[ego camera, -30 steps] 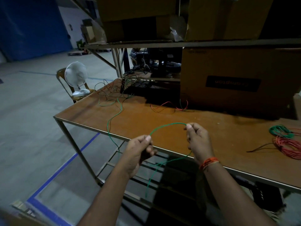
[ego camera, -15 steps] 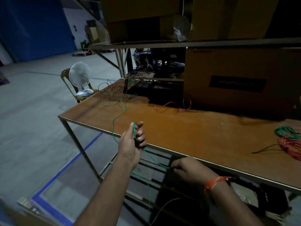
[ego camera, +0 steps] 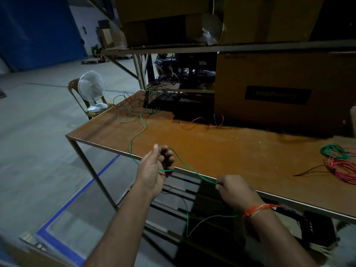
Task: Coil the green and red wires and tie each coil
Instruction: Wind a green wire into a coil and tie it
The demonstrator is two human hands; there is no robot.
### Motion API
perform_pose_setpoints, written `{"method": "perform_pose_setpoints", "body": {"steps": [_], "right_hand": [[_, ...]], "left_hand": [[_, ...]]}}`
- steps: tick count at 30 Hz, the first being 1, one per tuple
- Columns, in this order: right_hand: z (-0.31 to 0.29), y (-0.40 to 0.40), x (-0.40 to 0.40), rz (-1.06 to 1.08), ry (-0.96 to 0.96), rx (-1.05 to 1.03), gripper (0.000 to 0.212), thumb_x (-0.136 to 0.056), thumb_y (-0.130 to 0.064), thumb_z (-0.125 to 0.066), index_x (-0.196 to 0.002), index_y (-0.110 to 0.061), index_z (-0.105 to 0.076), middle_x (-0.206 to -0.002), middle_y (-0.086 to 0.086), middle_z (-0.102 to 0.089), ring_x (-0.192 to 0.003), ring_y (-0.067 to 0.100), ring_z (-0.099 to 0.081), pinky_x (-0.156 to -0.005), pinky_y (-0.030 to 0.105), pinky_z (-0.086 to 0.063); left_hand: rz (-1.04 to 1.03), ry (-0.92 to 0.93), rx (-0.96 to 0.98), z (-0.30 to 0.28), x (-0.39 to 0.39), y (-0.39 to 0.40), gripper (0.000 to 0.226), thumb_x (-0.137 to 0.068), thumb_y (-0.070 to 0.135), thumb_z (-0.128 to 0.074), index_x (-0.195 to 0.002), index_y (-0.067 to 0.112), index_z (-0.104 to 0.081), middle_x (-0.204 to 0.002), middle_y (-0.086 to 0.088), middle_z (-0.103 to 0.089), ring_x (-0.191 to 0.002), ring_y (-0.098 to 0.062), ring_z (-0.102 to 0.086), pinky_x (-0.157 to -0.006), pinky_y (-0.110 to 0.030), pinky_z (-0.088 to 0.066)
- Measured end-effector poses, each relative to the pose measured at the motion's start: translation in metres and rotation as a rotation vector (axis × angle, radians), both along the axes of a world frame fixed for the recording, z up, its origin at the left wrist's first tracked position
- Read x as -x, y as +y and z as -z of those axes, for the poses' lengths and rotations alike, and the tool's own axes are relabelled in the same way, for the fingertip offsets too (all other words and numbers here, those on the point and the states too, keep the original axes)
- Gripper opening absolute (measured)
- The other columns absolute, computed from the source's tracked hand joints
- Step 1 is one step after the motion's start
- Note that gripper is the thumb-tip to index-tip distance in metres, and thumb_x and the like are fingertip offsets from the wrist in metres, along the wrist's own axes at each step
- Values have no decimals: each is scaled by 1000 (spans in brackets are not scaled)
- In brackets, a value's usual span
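Two hands work one green wire [ego camera: 189, 169] at the near edge of the brown desk [ego camera: 221, 149]; the left hand [ego camera: 154, 170], at about 9 o'clock of the picture's middle, is raised with its fingers [ego camera: 167, 158] curled round the wire, a small loop of it showing at the heel of the palm; the right hand [ego camera: 236, 191], toward 4 o'clock from the left, pinches the same wire between thumb and fingertips just below the desk edge, an orange thread band [ego camera: 258, 209] on its wrist; the wire runs taut between the two hands, then from the left hand up over the desk toward 11 o'clock into a loose tangle of dark wires [ego camera: 138, 103] at the far corner; a free tail hangs beneath the right hand, curving down in front of the lower rack.

At 3 o'clock on the desk lie a green coil [ego camera: 334, 151] and, touching it on the near side, a red coil [ego camera: 344, 170]; short red wire scraps [ego camera: 196, 122] lie at 12 o'clock before a large cardboard box [ego camera: 285, 93]; a white fan [ego camera: 91, 89] stands on a chair [ego camera: 74, 89] beyond the desk's left corner, at 10 o'clock.
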State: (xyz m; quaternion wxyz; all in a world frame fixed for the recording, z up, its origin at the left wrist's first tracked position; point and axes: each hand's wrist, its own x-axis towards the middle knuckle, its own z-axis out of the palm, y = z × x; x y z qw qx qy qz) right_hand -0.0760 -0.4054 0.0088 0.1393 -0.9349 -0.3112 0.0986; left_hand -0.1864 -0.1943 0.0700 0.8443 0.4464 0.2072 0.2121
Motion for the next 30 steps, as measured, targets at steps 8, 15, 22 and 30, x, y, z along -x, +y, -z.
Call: {"method": "perform_pose_setpoints", "body": {"steps": [8, 15, 22, 30], "right_hand": [[-16, 6, 30, -253, 118, 191, 19, -91, -23, -58, -106, -19, -68, -111, 11, -70, -108, 30, -64, -82, 31, -49], [-65, 8, 52, -549, 112, 52, 12, -95, -23, -59, -94, -15, -68, -92, 9, -69, -76, 19, -53, -62, 26, -31], [-93, -5, 29, -372, 37, -357, 13, -98, -29, -60, -94, -23, -70, -82, -3, -70, -76, 14, -63, -67, 32, -48], [-82, -18, 18, -276, 82, -454, 14, -99, -27, -60, -92, -23, -71, -81, -6, -68, -78, 7, -60, -70, 31, -48]], "left_hand": [[-39, -124, 69, 1, -11, -4, 41, -110, 41, -30, -100, 12, -57, -67, 5, -47, -48, -5, -37, -42, -18, -27], [112, 74, -642, 20, -16, -26, 41, -110, 30, -40, -99, 3, -69, -83, -8, -73, -76, -22, -69, -67, -27, -54], [381, 107, -649, 33, -5, -39, 36, -100, 42, -47, -81, 18, -66, -55, -7, -54, -43, -14, -40, -40, -20, -28], [387, 60, -267, 26, 1, -32, 28, -108, 19, -43, -117, -3, -58, -71, -11, -64, -55, -16, -60, -52, -20, -48]]}}
